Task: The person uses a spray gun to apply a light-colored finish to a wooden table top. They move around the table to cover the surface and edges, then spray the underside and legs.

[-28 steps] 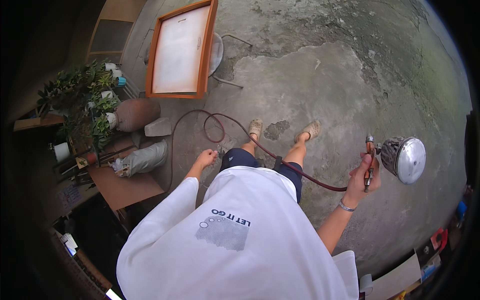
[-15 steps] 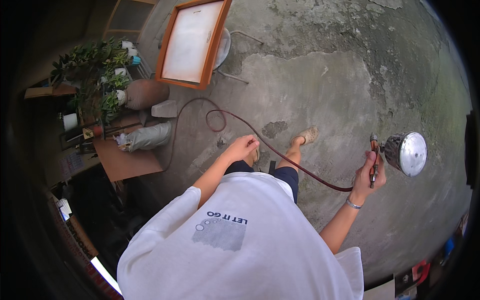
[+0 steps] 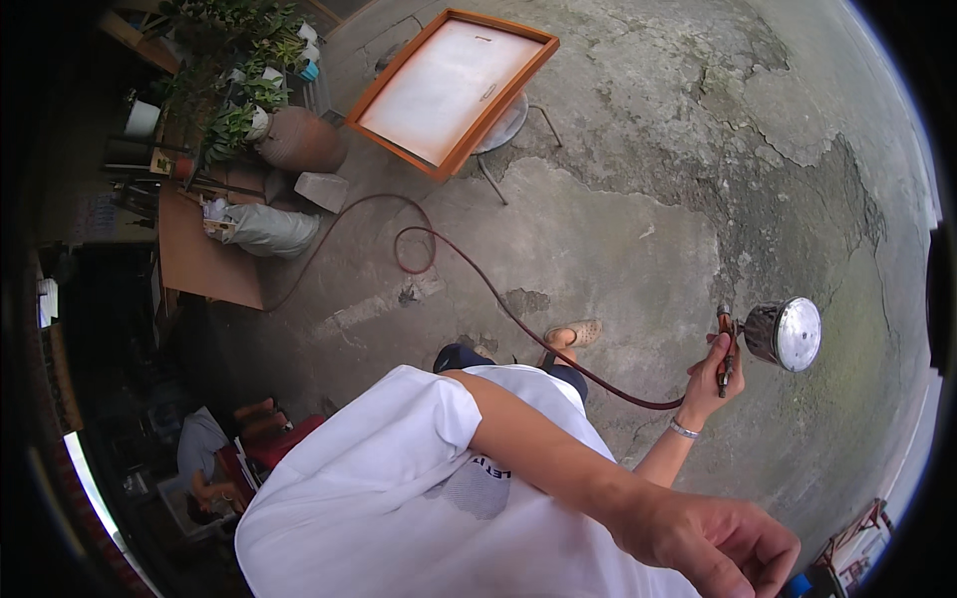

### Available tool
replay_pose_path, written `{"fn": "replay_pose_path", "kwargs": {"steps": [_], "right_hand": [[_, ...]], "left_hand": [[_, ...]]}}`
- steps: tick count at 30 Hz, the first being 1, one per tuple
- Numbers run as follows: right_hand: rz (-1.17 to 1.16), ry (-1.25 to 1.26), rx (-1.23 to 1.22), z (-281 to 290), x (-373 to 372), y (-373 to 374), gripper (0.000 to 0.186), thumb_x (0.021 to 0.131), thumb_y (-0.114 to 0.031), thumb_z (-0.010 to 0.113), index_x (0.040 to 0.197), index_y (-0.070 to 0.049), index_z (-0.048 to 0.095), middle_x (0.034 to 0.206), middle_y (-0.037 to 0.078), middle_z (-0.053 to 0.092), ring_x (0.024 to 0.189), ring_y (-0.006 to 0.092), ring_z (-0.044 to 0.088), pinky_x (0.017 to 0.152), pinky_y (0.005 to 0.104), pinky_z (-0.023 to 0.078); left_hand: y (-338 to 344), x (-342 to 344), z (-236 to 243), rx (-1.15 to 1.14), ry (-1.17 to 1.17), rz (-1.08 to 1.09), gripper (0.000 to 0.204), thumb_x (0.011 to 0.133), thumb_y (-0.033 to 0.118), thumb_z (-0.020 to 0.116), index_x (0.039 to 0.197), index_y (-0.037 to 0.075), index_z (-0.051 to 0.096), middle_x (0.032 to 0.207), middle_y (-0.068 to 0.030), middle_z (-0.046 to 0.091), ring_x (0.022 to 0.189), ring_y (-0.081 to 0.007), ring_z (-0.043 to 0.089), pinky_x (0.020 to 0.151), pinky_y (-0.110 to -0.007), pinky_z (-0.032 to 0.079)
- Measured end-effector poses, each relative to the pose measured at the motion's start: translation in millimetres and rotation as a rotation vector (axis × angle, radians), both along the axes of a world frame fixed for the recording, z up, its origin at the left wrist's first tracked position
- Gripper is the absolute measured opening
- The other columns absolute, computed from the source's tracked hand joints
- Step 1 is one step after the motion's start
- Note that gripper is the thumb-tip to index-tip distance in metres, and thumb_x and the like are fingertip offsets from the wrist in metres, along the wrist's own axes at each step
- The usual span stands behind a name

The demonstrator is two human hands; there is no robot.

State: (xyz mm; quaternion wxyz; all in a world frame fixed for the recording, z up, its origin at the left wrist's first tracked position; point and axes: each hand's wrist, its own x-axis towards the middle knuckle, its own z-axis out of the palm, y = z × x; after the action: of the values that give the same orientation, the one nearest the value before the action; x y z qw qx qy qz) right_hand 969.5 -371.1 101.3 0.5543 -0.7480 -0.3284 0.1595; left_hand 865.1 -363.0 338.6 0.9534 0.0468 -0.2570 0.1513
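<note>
My right hand (image 3: 712, 379) is wrapped round the handle of a spray gun (image 3: 725, 349) with a round silver cup (image 3: 783, 334) on its right side. A dark red hose (image 3: 518, 317) runs from near that hand across the floor. My left hand (image 3: 713, 543) reaches across my shirt to the lower right, apart from the gun. Its fingers are loosely bent and spaced, with nothing visible in them; some fingertips are near the lower edge. Farther off, an orange-brown wooden frame with a whitish panel (image 3: 449, 85) rests tilted on a round stool (image 3: 503, 125).
Potted plants (image 3: 249, 60), a large clay jar (image 3: 299, 140), a pale block (image 3: 321, 190), a grey sack (image 3: 269, 229) and a brown board (image 3: 204, 249) stand at the left. The hose makes a loop on the cracked concrete floor (image 3: 618, 229). Another person (image 3: 204, 463) is at the lower left.
My left hand has swung from in front of my legs across my body to the lower right. The spray gun stays in my right hand. The view has turned, shifting the frame rightward.
</note>
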Motion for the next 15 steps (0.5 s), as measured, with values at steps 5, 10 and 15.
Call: {"fn": "replay_pose_path", "kwargs": {"steps": [5,10,15], "right_hand": [[0.062,-0.036,0.08,28,-43,-3,0.026,0.104,-0.02,0.065,0.115,0.002,0.074,0.082,0.008,0.074,0.047,0.0049,0.053,0.039,0.0224,0.037],[0.188,-0.12,0.146,90,-124,-15,0.032,0.105,-0.025,0.063,0.12,0.001,0.074,0.085,0.009,0.075,0.045,0.005,0.053,0.037,0.0223,0.037],[0.274,-0.106,0.203,103,-228,-69,0.034,0.106,-0.028,0.061,0.121,0.0,0.074,0.086,0.009,0.075,0.042,0.0056,0.052,0.036,0.0227,0.036]], "left_hand": [[-54,-61,62,-0.196,-0.175,-0.152,0.02,0.106,0.018,0.062,0.104,-0.001,0.062,0.088,-0.0013,0.066,0.08,-0.0052,0.063,0.066,-0.021,0.049],[-128,-147,89,-0.122,-0.343,-0.175,0.019,0.106,0.019,0.062,0.104,-0.001,0.062,0.089,-0.0012,0.066,0.08,-0.0053,0.062,0.067,-0.021,0.048],[-202,-239,97,-0.051,-0.424,-0.154,0.019,0.106,0.019,0.062,0.105,0.0,0.061,0.089,-0.001,0.065,0.081,-0.0053,0.061,0.068,-0.021,0.048]]}}
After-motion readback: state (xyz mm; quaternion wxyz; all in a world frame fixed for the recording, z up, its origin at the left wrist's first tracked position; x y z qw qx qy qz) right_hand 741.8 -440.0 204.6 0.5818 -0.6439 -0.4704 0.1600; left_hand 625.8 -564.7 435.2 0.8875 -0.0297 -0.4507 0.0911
